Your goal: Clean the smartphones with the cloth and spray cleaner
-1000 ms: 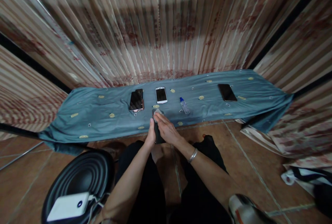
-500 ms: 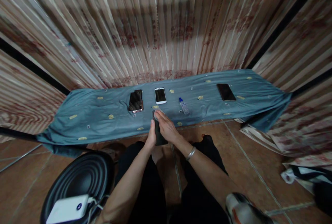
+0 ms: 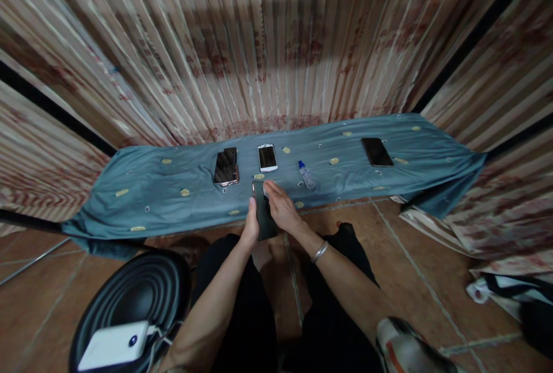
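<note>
A dark phone (image 3: 265, 217) is held upright over the front edge of the cloth. My left hand (image 3: 251, 224) grips its left side, thumb along the edge. My right hand (image 3: 281, 207) is closed at the phone's upper right, its fingertips pinching something small and pale that I cannot make out. Beyond them a white phone (image 3: 267, 157) lies face up. Left of it are stacked dark phones (image 3: 225, 166). A clear bottle with a blue cap (image 3: 306, 176) lies to the right, and another dark phone (image 3: 377, 152) is farther right.
The blue patterned cloth (image 3: 164, 188) covers a long narrow surface before a striped curtain (image 3: 294, 44). At lower left a white power bank (image 3: 114, 345) with a cable sits on a black ribbed round object (image 3: 129, 298). Dark frame bars (image 3: 56, 108) stand at both sides.
My right hand has slid slightly right across the held phone, uncovering more of its upper surface. My left hand still holds the phone in nearly the same place.
</note>
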`<state>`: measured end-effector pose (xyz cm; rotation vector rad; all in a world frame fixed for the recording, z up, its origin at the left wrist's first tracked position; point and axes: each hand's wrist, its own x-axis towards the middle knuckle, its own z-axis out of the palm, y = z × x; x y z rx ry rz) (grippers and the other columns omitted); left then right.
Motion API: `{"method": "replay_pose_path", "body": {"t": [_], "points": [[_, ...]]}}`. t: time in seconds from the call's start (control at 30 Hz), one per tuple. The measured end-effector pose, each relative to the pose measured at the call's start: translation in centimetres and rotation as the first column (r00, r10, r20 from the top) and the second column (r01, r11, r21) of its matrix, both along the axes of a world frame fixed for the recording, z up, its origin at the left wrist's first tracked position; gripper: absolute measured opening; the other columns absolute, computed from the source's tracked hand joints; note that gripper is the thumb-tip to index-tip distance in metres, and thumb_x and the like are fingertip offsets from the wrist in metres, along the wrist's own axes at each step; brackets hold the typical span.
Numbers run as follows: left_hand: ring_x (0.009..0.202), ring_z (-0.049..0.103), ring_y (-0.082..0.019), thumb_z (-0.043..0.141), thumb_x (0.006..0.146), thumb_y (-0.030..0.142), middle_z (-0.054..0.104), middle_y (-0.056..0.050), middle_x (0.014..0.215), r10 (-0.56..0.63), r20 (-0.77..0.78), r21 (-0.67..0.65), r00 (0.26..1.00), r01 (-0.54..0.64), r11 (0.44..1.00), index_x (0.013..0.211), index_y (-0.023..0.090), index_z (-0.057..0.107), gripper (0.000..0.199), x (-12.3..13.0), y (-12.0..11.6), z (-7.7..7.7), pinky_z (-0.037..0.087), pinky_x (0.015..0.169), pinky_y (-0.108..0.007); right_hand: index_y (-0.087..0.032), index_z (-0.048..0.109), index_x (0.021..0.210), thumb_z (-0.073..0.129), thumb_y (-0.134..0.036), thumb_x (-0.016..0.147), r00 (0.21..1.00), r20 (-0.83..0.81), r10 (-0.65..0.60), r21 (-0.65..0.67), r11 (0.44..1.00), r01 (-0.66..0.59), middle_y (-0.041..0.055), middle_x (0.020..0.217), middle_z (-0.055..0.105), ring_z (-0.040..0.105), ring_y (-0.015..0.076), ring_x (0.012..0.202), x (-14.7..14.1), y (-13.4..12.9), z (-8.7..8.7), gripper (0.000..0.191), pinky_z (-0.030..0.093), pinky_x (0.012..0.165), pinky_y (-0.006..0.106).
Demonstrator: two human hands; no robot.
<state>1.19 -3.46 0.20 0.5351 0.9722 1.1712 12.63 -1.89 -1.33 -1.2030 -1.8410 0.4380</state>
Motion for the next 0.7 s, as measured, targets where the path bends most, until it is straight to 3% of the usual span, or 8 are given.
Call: {"method": "replay_pose_path", "body": {"t": [0.23,0.47,0.7], "points": [[0.140,0.047,-0.020,0.035,0.102,0.038,0.062,-0.011,0.141,0.019,-0.032,-0.011,0.999,-0.020,1.000,0.140,0.011,0.056,0.051,0.5,-0.2,-0.1,0.031,0.119,-0.030,-0.016,0.044,0.149,0.033,-0.009,0.095,0.994,0.027,0.106,0.074,0.991,-0.108,0.0134,0.154,0.046,0.039,0.0201,0.146,-0.1,-0.9,1.0,0.056,0.032,0.123,0.046],[0.134,0.055,-0.026,0.047,0.095,0.054,0.071,-0.013,0.126,-0.009,-0.005,-0.016,1.000,0.009,1.000,0.128,0.011,0.067,0.057,-0.1,-0.1,0.1,0.036,0.118,-0.037,-0.014,0.045,0.149,0.035,-0.006,0.090,1.000,-0.003,0.012,0.000,1.000,-0.012,0.0147,0.153,0.048,0.040,0.0226,0.145,0.1,0.0,-0.5,0.060,0.034,0.122,0.049],[0.134,0.054,-0.024,0.036,0.099,0.053,0.070,-0.011,0.128,-0.010,0.049,-0.061,0.999,0.013,0.998,0.134,0.012,0.062,0.060,-0.1,0.0,0.7,0.034,0.119,-0.037,-0.015,0.050,0.145,0.037,-0.007,0.092,1.000,-0.004,-0.022,0.015,1.000,0.022,0.0144,0.148,0.054,0.045,0.0220,0.142,0.0,0.0,-1.3,0.055,0.036,0.121,0.048]]}}
